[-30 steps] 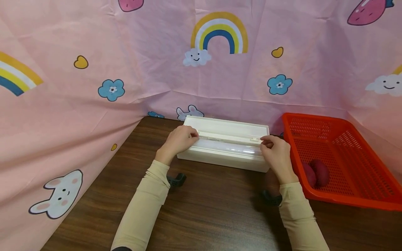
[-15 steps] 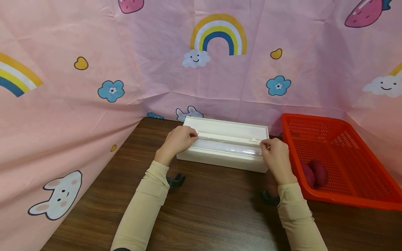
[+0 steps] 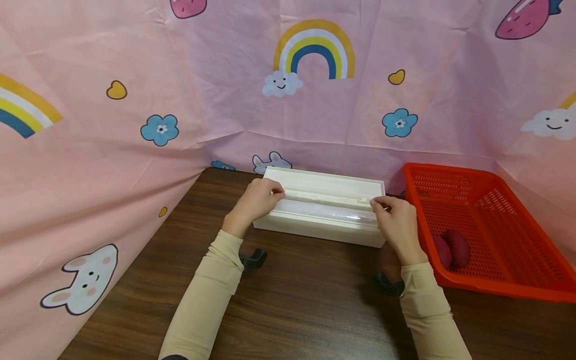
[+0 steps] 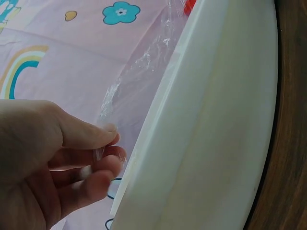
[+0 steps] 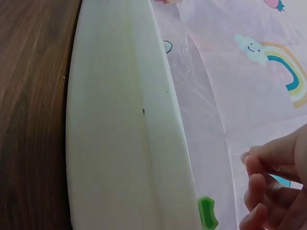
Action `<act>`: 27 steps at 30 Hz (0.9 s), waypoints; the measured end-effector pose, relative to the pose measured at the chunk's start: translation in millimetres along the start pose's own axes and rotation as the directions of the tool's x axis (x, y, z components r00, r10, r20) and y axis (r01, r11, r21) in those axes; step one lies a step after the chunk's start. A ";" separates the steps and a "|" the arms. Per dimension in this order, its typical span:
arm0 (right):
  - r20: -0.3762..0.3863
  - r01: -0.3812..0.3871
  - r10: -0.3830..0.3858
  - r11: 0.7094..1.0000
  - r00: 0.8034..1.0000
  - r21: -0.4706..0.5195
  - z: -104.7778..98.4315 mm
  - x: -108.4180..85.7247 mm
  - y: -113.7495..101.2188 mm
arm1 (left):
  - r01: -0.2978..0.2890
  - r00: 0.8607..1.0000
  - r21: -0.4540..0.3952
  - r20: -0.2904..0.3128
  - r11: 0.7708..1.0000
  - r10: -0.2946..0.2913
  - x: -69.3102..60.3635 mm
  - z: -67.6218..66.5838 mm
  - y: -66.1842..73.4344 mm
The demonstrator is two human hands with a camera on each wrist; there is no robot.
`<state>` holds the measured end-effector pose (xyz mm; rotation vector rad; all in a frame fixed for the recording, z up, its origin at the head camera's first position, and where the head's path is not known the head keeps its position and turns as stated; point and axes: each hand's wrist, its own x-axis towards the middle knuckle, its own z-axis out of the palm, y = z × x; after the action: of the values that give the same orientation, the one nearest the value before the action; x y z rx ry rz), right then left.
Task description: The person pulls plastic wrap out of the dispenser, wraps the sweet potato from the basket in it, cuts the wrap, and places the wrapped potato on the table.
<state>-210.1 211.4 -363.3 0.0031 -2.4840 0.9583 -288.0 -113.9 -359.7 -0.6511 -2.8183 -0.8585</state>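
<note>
white plastic by the look of it, the long box [image 3: 315,232] sits crosswise in front of you near the back of the table [image 3: 306,305], its lid [image 3: 324,181] leaning back towards the cloth. inside it you can see a pale, shiny roll [image 3: 315,209] running lengthwise, and a small pale slider [image 3: 363,200] shows behind the roll near the right end.

your two hands are well apart, one above each end of the box. your left hand [image 3: 257,200] pinches clear film [image 4: 144,60] between thumb and fingers; in the left wrist view the film stretches away from your fingertips beside the box edge, crinkled along its outer border. your right hand [image 3: 398,220] pinches the film too, thumb against forefinger, the other fingers curled loosely below. the film reaches from one hand to the other over the box.

to your right, just beside the box, stands a red basket [image 3: 504,286] with two dark red rounded things [image 3: 459,248] lying in its near left corner. a green piece [image 5: 207,213] shows at the box edge in your right wrist view. beige sleeves [image 3: 204,295] cover your forearms, and a pink patterned cloth [image 3: 225,75] hangs behind the table.
</note>
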 end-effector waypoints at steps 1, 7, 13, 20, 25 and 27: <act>-0.006 0.001 -0.001 1.000 1.000 0.003 -0.4 -0.2 -0.3 | -0.001 1.000 -0.002 -0.006 1.000 0.001 0.0 -0.6 -0.1; -0.045 0.004 -0.003 1.000 0.999 0.018 -2.7 0.8 -1.4 | -0.025 0.999 -0.009 -0.046 1.000 0.024 -0.3 -5.5 -1.8; -0.070 0.017 -0.015 1.000 0.997 0.024 -8.3 2.2 -2.9 | -0.042 0.997 -0.023 -0.067 0.999 0.040 -2.8 -12.1 -2.6; -0.093 0.028 -0.025 0.999 0.995 0.027 -15.3 2.7 -5.8 | -0.039 0.995 -0.023 -0.093 0.999 0.037 -4.7 -18.6 -1.1; -0.133 0.052 -0.046 0.998 0.990 0.037 -19.8 2.5 -8.4 | -0.040 0.993 -0.038 -0.116 0.998 0.036 -6.3 -23.0 1.8; -0.146 0.057 -0.050 0.998 0.988 0.040 -21.9 1.9 -10.2 | -0.052 0.990 -0.037 -0.131 0.998 0.047 -6.6 -24.7 3.3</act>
<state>-200.6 217.9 -342.0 0.0144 -2.3183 0.9565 -280.8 -127.7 -339.1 -0.6425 -2.6642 -0.9165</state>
